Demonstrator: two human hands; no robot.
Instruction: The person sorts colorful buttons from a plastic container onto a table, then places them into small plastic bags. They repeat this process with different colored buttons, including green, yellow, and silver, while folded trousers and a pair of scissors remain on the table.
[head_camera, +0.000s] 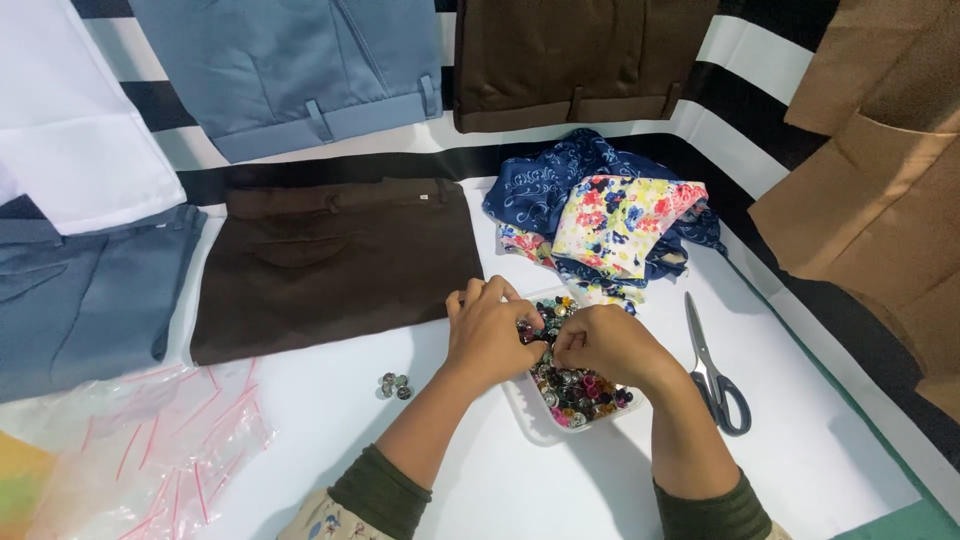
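Observation:
A shallow clear tray (522, 410) full of several small colourful buttons (580, 392) sits on the white sheet near me. Both hands are over it. My left hand (488, 332) has its fingers curled down into the buttons at the tray's far left. My right hand (605, 343) meets it, fingertips pinched together over the same spot. What lies between the fingertips is hidden. A little group of loose buttons (394, 385) lies on the sheet to the left of the tray.
Scissors with blue-grey handles (712, 372) lie right of the tray. Floral fabric scraps (610, 220) are bunched behind it. Folded dark brown trousers (335, 262), blue trousers (85, 300) and tan garments (880, 190) surround the sheet. Empty zip bags (150, 440) lie at left.

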